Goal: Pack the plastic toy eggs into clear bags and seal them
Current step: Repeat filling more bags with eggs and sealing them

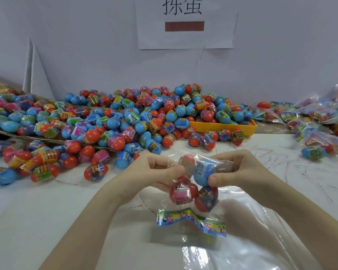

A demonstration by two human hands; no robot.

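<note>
Spare clear bags [248,230] lay at the bench's near edge; above, left hand [154,170] and right hand [236,168] pinched a bag [191,191] of eggs, likely steadying it for sealing.

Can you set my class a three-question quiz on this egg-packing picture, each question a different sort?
1. True or false: both hands grip the clear bag.
2. Which colour is the egg pressed by the right hand? A) blue B) green C) yellow
3. Fill in: the tray behind the loose eggs is ____.

Key
1. True: the left hand and the right hand pinch the bag from either side.
2. A
3. Yellow
</note>
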